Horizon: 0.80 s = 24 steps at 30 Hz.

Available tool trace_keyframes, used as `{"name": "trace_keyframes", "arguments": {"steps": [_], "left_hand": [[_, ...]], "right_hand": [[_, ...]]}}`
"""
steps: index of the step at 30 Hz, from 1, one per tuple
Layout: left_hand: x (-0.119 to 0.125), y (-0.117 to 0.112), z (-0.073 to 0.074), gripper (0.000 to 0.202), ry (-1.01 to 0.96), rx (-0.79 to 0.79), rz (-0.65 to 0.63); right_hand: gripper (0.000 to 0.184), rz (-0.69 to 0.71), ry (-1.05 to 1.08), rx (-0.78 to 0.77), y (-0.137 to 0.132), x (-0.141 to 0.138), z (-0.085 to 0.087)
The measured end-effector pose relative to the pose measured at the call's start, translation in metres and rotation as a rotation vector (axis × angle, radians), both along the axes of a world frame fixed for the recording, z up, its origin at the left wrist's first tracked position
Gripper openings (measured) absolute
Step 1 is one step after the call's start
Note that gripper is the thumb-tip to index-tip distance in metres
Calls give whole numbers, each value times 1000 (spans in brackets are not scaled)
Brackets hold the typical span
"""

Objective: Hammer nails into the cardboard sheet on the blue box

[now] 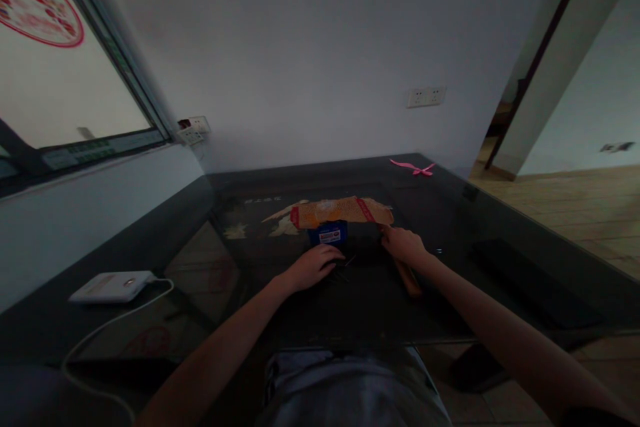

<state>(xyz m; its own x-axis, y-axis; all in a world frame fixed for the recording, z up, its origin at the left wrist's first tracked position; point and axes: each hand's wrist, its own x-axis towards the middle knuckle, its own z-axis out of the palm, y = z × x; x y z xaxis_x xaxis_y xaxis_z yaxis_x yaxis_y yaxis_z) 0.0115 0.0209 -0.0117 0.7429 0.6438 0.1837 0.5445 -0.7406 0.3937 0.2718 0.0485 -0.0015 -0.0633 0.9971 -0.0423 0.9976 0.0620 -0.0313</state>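
My left hand [314,267] rests low over the dark table, fingers curved, thumb and fingertips a little apart. Beside its fingertips lie several thin, nail-like pieces [343,275], too dim to make out fully. My right hand [404,245] is closed around the upper part of a tool with a wooden handle [407,278]; the handle's end sticks out toward me, and the tool's head cannot be made out. Just beyond my left hand stands a small blue box [333,234] with a white label. A piece of brown cardboard [345,211] with red strips lies behind and above it.
A white power bank [113,287] with a white cable [115,321] sits at the left. A pink ribbon [420,169] lies near the back right corner. A long black object [533,282] is at the right. The wall [310,80] borders the table's far edge.
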Motion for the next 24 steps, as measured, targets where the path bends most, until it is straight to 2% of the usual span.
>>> {"name": "trace_keyframes", "arguments": {"steps": [11,20,24], "left_hand": [[-6,6,-3,30,32,80,30],[-15,12,-5,30,-17,143,183],[-12,9,-2,27,-22,188,193]], "right_hand": [[38,-3,1,-14,-1,0,2],[37,2,13,-23,0,1,1],[37,10,22,-21,0,2,2]]}}
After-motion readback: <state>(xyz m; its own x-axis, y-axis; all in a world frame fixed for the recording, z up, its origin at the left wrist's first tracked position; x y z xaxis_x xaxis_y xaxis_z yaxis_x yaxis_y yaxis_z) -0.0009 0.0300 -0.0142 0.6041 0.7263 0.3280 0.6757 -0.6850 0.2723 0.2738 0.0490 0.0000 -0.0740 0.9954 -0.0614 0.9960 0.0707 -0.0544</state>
